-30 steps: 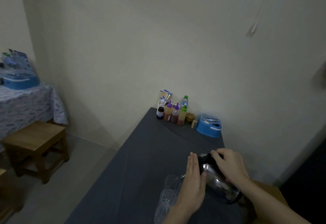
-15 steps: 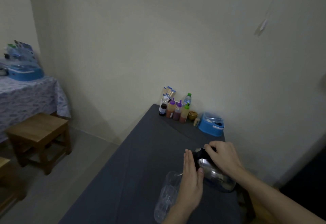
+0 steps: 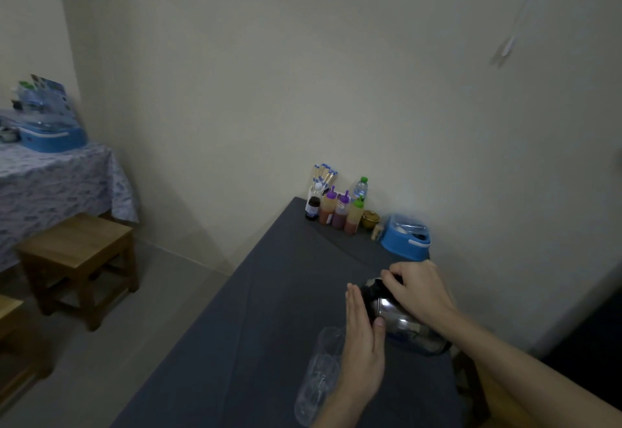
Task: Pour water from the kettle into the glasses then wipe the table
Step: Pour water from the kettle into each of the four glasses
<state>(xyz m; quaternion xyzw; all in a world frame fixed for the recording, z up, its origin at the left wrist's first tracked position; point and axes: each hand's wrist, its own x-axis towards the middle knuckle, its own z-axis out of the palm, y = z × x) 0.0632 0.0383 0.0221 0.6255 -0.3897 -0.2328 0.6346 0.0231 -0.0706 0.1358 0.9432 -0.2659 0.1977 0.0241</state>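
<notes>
Both hands on the kettle

We see the shiny steel kettle with a black lid [image 3: 400,321] standing near the right edge of the table covered in dark grey cloth [image 3: 269,309]. Our right hand [image 3: 419,288] curls over the lid, fingers bent around the top. Our left hand [image 3: 361,343] lies flat and extended, fingers together, palm pressed against the kettle's side. Just left of that hand stand the clear plastic glasses [image 3: 319,370], partly hidden by the wrist.
</notes>
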